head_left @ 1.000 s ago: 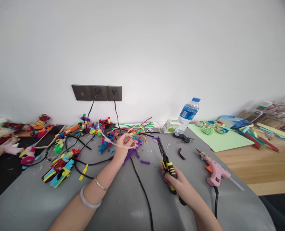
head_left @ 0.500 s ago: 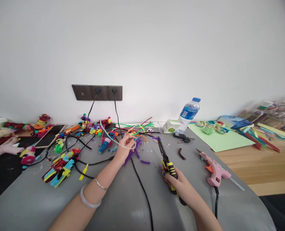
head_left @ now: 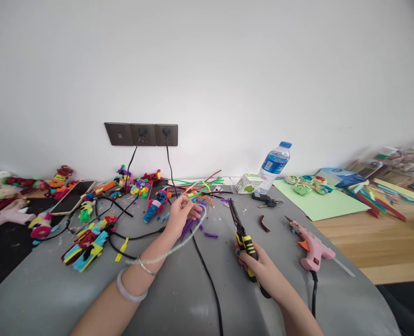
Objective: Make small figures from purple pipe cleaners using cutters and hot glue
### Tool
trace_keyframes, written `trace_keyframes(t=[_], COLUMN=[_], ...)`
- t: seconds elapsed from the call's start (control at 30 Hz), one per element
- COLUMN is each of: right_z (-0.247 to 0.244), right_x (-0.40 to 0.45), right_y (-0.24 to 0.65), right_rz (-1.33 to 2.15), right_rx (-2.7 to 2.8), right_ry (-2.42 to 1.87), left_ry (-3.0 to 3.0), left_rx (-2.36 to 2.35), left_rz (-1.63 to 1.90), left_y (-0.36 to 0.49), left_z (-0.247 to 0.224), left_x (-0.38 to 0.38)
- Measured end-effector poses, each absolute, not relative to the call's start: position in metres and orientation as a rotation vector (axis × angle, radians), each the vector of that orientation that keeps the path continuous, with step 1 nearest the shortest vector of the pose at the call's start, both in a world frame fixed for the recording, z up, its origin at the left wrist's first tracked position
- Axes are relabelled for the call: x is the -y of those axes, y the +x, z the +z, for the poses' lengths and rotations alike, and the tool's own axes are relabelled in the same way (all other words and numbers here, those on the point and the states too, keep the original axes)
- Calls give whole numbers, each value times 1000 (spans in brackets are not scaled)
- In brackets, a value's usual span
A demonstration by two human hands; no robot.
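Swung nearer you: one thin pale strand [head_left: 175, 250], seemingly finger-pinched by left hand [head_left: 182, 215]; right hand [head_left: 258, 266] clasps one yellow-and-black metal tool [head_left: 246, 242].

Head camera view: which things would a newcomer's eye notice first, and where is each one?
Probably the black-and-yellow pliers in the right hand, over the grey table, and the pale strand curving from the left hand back across the forearm. Bright fuzzy figures on the left and the pink glue gun on the right likely draw the eye too.
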State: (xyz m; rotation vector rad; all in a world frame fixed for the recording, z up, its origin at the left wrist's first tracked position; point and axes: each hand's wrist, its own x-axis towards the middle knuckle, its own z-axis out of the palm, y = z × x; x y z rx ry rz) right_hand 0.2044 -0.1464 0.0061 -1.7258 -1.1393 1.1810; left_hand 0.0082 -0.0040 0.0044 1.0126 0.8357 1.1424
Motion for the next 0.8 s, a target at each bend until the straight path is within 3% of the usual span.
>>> trace_keyframes(t=[0.8], right_z=[8], right_x=[147], right_y=[204], right_rz=[1182], right_rx=[1155], right_ry=[-1735], left_ry=[959], left_rx=[-897], left_rz=[1162], left_y=[8], left_z=[8], left_x=[4])
